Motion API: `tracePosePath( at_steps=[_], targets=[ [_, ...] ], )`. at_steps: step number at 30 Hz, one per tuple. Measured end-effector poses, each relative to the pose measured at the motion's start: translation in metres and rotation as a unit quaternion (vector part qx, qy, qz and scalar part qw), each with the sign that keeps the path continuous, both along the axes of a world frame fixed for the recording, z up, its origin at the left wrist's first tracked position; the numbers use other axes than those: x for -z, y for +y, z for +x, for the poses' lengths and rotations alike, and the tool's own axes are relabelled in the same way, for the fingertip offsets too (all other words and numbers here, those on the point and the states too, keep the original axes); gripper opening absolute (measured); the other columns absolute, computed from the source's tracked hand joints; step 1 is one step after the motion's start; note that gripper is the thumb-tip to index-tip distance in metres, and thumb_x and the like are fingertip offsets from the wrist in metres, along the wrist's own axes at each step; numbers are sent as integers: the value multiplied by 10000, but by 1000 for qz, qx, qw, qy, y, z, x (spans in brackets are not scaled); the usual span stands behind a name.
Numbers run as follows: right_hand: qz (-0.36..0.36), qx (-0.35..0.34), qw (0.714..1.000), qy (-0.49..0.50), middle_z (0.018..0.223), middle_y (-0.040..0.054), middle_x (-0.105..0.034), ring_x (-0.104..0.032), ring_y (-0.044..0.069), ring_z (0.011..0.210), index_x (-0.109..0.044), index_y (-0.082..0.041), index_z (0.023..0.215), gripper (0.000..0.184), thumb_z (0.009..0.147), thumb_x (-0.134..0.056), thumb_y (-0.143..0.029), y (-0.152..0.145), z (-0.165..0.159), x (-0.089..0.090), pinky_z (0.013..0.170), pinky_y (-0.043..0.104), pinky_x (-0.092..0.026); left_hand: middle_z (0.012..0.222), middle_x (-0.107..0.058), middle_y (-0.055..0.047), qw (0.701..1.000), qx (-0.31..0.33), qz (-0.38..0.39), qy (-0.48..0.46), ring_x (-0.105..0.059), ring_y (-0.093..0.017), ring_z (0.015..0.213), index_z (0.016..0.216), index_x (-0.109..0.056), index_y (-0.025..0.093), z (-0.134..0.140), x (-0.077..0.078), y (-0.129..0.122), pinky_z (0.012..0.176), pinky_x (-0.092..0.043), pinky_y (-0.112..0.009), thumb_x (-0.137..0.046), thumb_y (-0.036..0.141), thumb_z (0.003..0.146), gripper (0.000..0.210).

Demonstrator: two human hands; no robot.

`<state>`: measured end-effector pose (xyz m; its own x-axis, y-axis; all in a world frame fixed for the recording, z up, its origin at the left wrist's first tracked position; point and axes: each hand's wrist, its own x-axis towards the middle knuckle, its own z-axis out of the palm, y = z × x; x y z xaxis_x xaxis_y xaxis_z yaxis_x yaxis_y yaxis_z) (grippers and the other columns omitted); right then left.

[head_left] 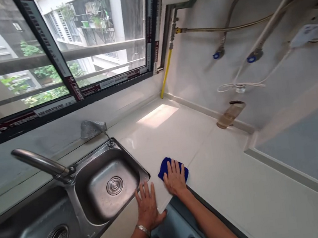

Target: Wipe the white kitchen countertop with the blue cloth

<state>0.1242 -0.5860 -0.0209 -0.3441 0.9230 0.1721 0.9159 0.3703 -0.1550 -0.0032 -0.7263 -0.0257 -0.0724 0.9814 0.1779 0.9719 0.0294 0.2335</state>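
Observation:
My right hand (pixel 175 177) lies flat on a folded blue cloth (pixel 163 168) on the white countertop (pixel 213 166), fingers stretched out and pressing the cloth down. Part of the cloth is hidden under the palm. With fingers spread, my left hand (pixel 147 207) rests at the counter's front edge beside the sink's corner and holds nothing. A metal-banded watch or bracelet (pixel 143 230) circles the left wrist. The stainless steel double sink (pixel 75 201) is to the left of both hands.
A curved faucet (pixel 39 161) rises behind the sink, near a bubble-wrapped item (pixel 92 129). A brownish translucent object (pixel 231 114) stands by the right wall. Hoses, a yellow pipe (pixel 167 72) and a white cable (pixel 240 87) run along the walls. A window (pixel 99 32) is ahead.

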Motion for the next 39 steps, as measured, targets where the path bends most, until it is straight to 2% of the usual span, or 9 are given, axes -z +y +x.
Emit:
tracePosePath(
  at_steps=[4, 8, 10, 14, 18, 22, 27, 34, 39],
  targets=[
    [11, -147, 989, -9, 1622, 157, -227, -160, 302, 1505, -284, -103, 1539, 641, 957, -367, -360, -22, -10, -4, 1216, 564, -94, 1635, -155, -263, 1000, 25, -9, -16, -94, -471, 1505, 1566, -212, 113, -5, -1, -4, 1176, -67, -691, -669, 650, 678, 1134],
    [26, -250, 967, -35, 1632, 97, -231, -184, 267, 1504, -240, -179, 1560, 634, 961, -372, -339, -27, 37, -9, 1220, 534, -155, 1660, -161, -161, 997, 74, -7, -9, -155, -373, 1521, 1571, -219, 243, -29, -8, -45, 1203, -198, -585, -614, 578, 799, 930],
    [35, -281, 958, -45, 1628, 86, -251, -210, 268, 1497, -211, -206, 1569, 641, 962, -373, -335, -26, 60, -8, 1214, 535, -184, 1661, -195, -109, 1000, 17, -3, 2, -187, -328, 1521, 1562, -243, 294, -47, -6, -84, 1211, -213, -552, -537, 500, 884, 767],
    [62, -269, 960, -41, 1628, 121, -239, -244, 298, 1483, -170, -194, 1578, 681, 946, -377, -341, -14, 65, 5, 1204, 568, -180, 1638, -283, -87, 972, -229, -50, 1, -207, -303, 1518, 1508, -386, 314, -76, 3, -172, 1219, -189, -564, -449, 436, 933, 591],
    [82, -255, 963, -29, 1614, 170, -253, -245, 316, 1476, -216, -134, 1559, 676, 933, -360, -343, 16, 9, 13, 1201, 575, -148, 1622, -301, -152, 875, -478, -78, -20, -120, -326, 1535, 1439, -507, 193, -86, 5, -225, 1208, -159, -607, -322, 453, 944, 589],
    [92, -256, 961, -42, 1584, 188, -315, -256, 313, 1465, -314, -108, 1522, 636, 935, -340, -352, 62, -66, 8, 1199, 556, -127, 1617, -311, -151, 800, -597, -46, -28, -82, -280, 1545, 1462, -462, 162, -82, 0, -227, 1224, -133, -574, -229, 477, 940, 654],
    [105, -291, 950, -49, 1568, 190, -346, -275, 318, 1446, -394, -102, 1487, 604, 941, -330, -352, 119, -150, 5, 1197, 540, -107, 1596, -353, -146, 790, -613, -26, -18, -81, -265, 1546, 1441, -487, 160, -77, -5, -215, 1239, -109, -541, -196, 545, 918, 711],
    [94, -338, 936, -24, 1563, 149, -368, -274, 306, 1425, -360, -141, 1511, 610, 950, -342, -380, 188, -261, 6, 1188, 518, -119, 1596, -374, -72, 774, -627, -86, -41, -117, -253, 1542, 1416, -521, 236, -79, -10, -221, 1244, -149, -528, -284, 543, 898, 647],
    [93, -342, 935, -5, 1544, 175, -378, -273, 322, 1400, -374, -108, 1489, 592, 972, -305, -388, 228, -322, 14, 1159, 551, -133, 1597, -370, -76, 779, -617, -113, -24, -112, -252, 1542, 1403, -534, 213, -78, -16, -219, 1249, -142, -527, -281, 500, 922, 615]
  ],
)
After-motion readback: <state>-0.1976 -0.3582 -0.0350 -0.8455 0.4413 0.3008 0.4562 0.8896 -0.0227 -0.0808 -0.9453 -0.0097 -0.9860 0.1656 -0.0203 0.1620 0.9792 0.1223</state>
